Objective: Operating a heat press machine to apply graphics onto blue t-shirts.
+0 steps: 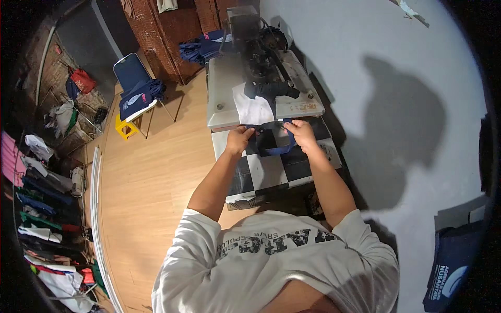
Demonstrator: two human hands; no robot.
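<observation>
My left hand (239, 140) pinches a dark blue fabric edge at the front of what looks like a heat press (223, 92). The right hand (302, 135) grips the other end of this fabric, beside a navy strap (282, 150). The strap loops down between my hands, over a black-and-white checkered table top (267, 170). It looks like the handle of a navy bag; I cannot see the rest of the bag. A white sheet (253, 107) lies on the press's pale flat top, partly below a black handle (272, 90).
Navy printed bags (137, 102) lie on a folding chair (131, 70) near a yellow stool (124, 127). More navy bags (199, 49) are heaped behind the press. A grey wall (403, 43) runs close along the right. Hanging clothes (43, 207) line the left; another navy printed bag (450, 270) is at lower right.
</observation>
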